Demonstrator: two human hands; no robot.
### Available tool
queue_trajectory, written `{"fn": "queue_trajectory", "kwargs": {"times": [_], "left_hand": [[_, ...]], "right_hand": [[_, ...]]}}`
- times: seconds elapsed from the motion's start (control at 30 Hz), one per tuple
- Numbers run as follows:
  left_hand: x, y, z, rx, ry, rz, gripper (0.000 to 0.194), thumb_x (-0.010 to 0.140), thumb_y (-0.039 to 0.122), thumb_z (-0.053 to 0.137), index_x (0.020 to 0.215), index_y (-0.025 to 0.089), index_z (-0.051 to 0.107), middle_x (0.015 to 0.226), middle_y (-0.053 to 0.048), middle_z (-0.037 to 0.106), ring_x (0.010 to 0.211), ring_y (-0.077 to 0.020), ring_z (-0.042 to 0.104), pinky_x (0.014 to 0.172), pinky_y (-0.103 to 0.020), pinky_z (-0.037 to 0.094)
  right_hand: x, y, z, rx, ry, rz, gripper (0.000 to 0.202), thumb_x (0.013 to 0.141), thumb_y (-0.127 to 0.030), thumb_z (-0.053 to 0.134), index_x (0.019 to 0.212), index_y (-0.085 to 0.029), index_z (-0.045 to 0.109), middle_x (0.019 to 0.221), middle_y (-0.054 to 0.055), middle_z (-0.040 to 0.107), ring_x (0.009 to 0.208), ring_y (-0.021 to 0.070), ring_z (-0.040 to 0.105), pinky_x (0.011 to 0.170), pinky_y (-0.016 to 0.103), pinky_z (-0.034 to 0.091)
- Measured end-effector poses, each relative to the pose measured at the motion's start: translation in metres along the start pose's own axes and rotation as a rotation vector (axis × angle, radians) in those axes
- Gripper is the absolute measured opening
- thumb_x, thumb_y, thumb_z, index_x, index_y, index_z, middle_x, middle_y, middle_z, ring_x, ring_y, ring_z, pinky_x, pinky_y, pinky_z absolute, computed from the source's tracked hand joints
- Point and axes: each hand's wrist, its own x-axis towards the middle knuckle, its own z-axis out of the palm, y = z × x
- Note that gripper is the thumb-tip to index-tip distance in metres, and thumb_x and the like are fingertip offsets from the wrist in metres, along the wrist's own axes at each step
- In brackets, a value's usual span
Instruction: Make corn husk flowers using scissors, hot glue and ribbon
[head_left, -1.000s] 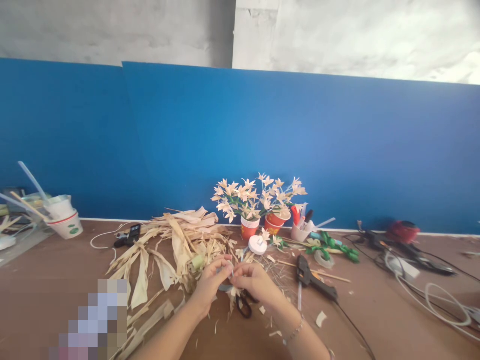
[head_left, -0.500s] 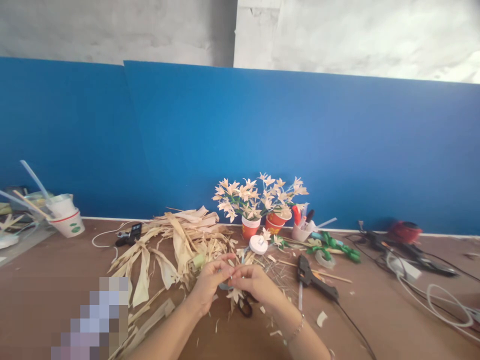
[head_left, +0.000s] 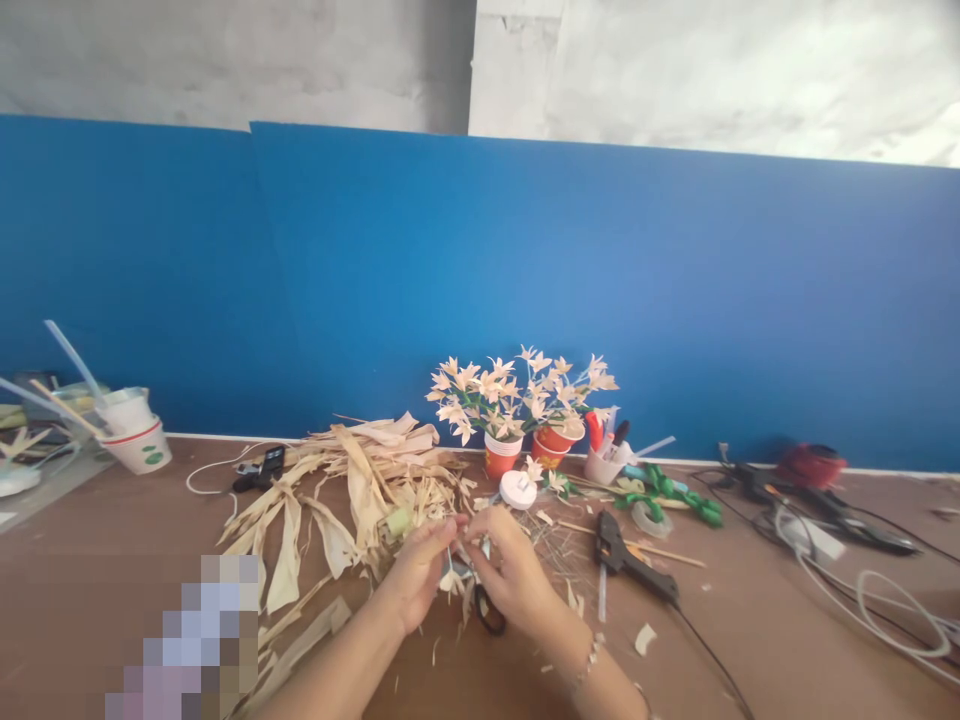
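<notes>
My left hand (head_left: 421, 572) is closed in a pinch near the front middle of the table, and a small pale flower (head_left: 451, 582) hangs just below its fingertips. My right hand (head_left: 510, 562) is beside it, fingers bent and closed near the left fingertips; what it pinches is too small to make out. Scissors with a black handle (head_left: 490, 610) lie beneath the right hand, their blades partly hidden. Behind the hands stands a round white lid-like piece (head_left: 518, 490) with a pale flower on it.
Dry husks (head_left: 364, 490) are heaped at the left. Pale flowers fill red-and-white cups (head_left: 502, 456) behind. A black glue gun (head_left: 634, 562) with a cord lies at right, near green tape (head_left: 664, 495). White cables (head_left: 862, 610) run along the far right. A blurred patch covers the lower left.
My right hand has turned and lifted slightly, its fingers more curled. The flower under my hands has shifted left and up. More of the scissors' handle shows.
</notes>
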Motion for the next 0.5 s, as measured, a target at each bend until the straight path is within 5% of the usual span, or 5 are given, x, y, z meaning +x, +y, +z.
{"fn": "queue_trajectory", "kwargs": {"times": [0.17, 0.33, 0.43, 0.5], "left_hand": [[-0.007, 0.002, 0.008, -0.110, -0.097, -0.089, 0.029, 0.063, 0.035, 0.073, 0.081, 0.013, 0.068, 0.075, -0.006, 0.064, 0.070, -0.0156, 0.058, 0.066, -0.027, 0.042], [-0.006, -0.003, 0.008, -0.065, -0.106, -0.081, 0.028, 0.064, 0.040, 0.071, 0.074, 0.014, 0.066, 0.073, -0.004, 0.064, 0.069, -0.0152, 0.058, 0.066, -0.026, 0.042], [-0.001, -0.007, 0.004, 0.059, -0.032, -0.057, 0.043, 0.065, 0.055, 0.064, 0.078, 0.014, 0.068, 0.083, -0.008, 0.067, 0.084, -0.0200, 0.058, 0.078, -0.030, 0.040], [0.003, -0.009, 0.002, 0.126, 0.014, -0.072, 0.051, 0.062, 0.061, 0.061, 0.080, 0.013, 0.069, 0.091, -0.010, 0.067, 0.094, -0.0225, 0.056, 0.085, -0.032, 0.037]], "right_hand": [[-0.009, -0.002, 0.008, -0.361, -0.116, -0.229, 0.023, 0.082, -0.009, 0.042, 0.094, -0.021, 0.058, 0.088, 0.005, 0.055, 0.084, 0.0179, 0.047, 0.072, 0.031, 0.037], [-0.011, 0.000, 0.011, -0.372, 0.003, -0.283, 0.018, 0.083, -0.012, 0.045, 0.090, -0.020, 0.059, 0.085, 0.005, 0.059, 0.080, 0.0176, 0.049, 0.071, 0.031, 0.037], [-0.004, 0.008, -0.003, -0.262, 0.218, -0.139, 0.016, 0.080, -0.014, 0.045, 0.082, -0.017, 0.059, 0.079, 0.005, 0.061, 0.074, 0.0169, 0.052, 0.069, 0.030, 0.040], [0.003, 0.017, -0.018, -0.228, 0.370, 0.133, 0.015, 0.078, -0.018, 0.045, 0.077, -0.016, 0.060, 0.072, 0.004, 0.061, 0.067, 0.0165, 0.052, 0.063, 0.027, 0.040]]}}
